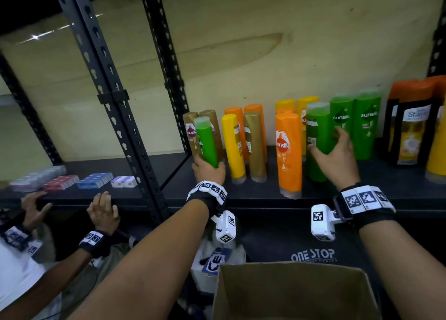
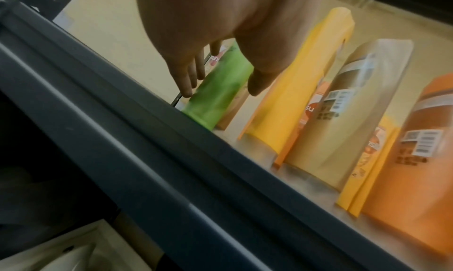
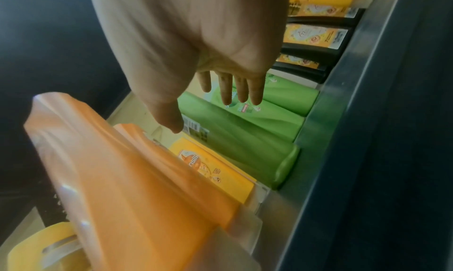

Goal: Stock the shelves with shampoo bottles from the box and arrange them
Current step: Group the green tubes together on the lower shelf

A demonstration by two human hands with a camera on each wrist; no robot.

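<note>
left hand (image 1: 209,168) grips a green plastic shampoo bottle (image 1: 206,142) (upright, on the dark shelf (image 1: 253,194)); right hand (image 1: 336,156), fingers spread, touches another green bottle (image 1: 317,141).

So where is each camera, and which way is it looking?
Head: on the person's head, looking forward and down at the shelf, bottles and box; both forearms, left hand and right hand show.
Left wrist: under the left hand, looking along it at the green bottle its fingers hold.
Right wrist: under the right hand, looking along open fingers at other green bottles.
Shared: head and left wrist both show the held green bottle.
</note>
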